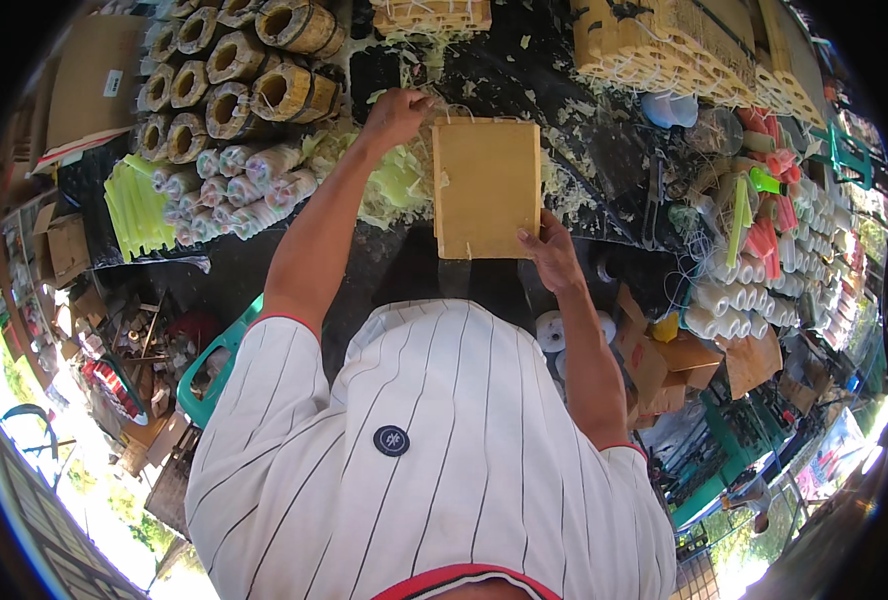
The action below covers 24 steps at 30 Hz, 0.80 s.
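A flat, tan wooden block (487, 190), box-like with whitish cord loops at its far edge, sits in front of me at the table's near edge. My right hand (556, 255) grips its near right corner, thumb on the top face and fingers out of sight at the side. Just beyond its far left corner is my left hand (398, 117), closed with the fingertips pinched together near the thin cord. What lies in that pinch is too small to make out. Pale green shavings (396, 185) are heaped beside the block, below my left hand.
Hollow wooden tubes (232, 60) are stacked at the far left, behind bundled white candles (239, 185) and light green sticks (136, 208). Tan moulds (664, 50) stand far right. More white candles (749, 300) pile up at right. A green chair (209, 380) is at left.
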Available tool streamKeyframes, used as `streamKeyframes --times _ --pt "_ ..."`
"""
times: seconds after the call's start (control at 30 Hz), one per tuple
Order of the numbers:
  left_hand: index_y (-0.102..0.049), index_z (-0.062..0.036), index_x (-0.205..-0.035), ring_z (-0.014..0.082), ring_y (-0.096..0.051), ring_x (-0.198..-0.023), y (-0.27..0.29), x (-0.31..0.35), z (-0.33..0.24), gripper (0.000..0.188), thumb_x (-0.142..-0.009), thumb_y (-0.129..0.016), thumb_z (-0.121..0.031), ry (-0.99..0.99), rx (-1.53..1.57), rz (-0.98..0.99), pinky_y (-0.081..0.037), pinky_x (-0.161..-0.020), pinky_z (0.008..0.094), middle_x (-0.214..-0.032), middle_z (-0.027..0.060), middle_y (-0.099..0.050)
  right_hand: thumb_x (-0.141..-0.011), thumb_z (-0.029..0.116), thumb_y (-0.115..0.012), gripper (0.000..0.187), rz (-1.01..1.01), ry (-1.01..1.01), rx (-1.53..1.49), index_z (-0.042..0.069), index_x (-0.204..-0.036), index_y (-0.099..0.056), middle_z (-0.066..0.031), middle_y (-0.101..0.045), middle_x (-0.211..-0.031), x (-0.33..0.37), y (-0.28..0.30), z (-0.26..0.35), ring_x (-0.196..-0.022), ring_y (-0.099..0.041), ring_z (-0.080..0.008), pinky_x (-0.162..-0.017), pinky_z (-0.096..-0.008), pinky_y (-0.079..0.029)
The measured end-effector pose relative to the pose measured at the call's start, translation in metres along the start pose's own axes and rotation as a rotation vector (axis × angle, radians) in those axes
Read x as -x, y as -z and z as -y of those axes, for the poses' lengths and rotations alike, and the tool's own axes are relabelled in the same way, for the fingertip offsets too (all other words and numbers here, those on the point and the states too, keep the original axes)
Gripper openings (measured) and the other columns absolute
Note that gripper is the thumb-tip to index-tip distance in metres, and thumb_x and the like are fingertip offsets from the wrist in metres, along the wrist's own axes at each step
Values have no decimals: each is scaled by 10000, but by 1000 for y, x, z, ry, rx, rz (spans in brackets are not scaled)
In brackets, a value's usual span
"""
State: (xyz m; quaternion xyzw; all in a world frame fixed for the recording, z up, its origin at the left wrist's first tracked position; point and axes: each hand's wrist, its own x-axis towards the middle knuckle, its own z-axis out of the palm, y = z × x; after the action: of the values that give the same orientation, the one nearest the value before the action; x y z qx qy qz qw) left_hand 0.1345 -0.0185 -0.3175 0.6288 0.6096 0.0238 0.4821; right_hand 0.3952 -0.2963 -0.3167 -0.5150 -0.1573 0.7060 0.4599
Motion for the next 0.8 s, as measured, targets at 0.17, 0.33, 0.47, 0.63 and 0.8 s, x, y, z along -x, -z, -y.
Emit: streamKeyframes --times 0.17,0.33,0.47,0.63,0.8 --pt "-774 -26 -1231 143 -643 -708 -20 76 24 356 -1049 -710 -326 -28 57 -113 -528 -670 364 -845 98 -758 -938 126 -831 591 -39 -46 79 -53 -1429 -554 -120 -714 -1280 -11 -3 -15 -1158 -686 -187 -1027 -346 -524" --pt "-759 39 -1061 180 -691 -737 -52 106 25 336 -978 -780 -286 -86 272 -97 -547 -707 378 -854 146 -763 -942 111 -826 593 -42 -33 51 -47 -1444 -550 -122 -712 -1292 -9 -12 -5 -1175 -686 -183 -1034 -343 -528" --pt "-747 38 -1006 158 -647 -694 -59 99 21 295 -925 -822 -236 47 379 -63 -524 -674 369 -800 109 -741 -948 113 -824 592 -57 -70 55 -46 -1447 -547 -121 -716 -1287 -11 -7 -1 -1167 -693 -184 -1021 -340 -540" --pt "-742 28 -947 239 -677 -684 -60 94 24 284 -903 -834 -236 16 139 -46 -531 -684 401 -798 136 -746 -955 161 -827 519 -99 -36 221 -37 -1382 -606 -102 -749 -1168 -17 -7 -4 -1035 -714 -183 -914 -355 -561" --pt "-726 23 -905 272 -696 -692 -56 88 28 292 -893 -842 -245 16 150 -52 -533 -691 425 -785 154 -740 -909 233 -854 366 -240 10 1149 -38 -1118 -724 -164 -747 -909 -16 -45 37 -807 -705 -265 -761 -412 -538"
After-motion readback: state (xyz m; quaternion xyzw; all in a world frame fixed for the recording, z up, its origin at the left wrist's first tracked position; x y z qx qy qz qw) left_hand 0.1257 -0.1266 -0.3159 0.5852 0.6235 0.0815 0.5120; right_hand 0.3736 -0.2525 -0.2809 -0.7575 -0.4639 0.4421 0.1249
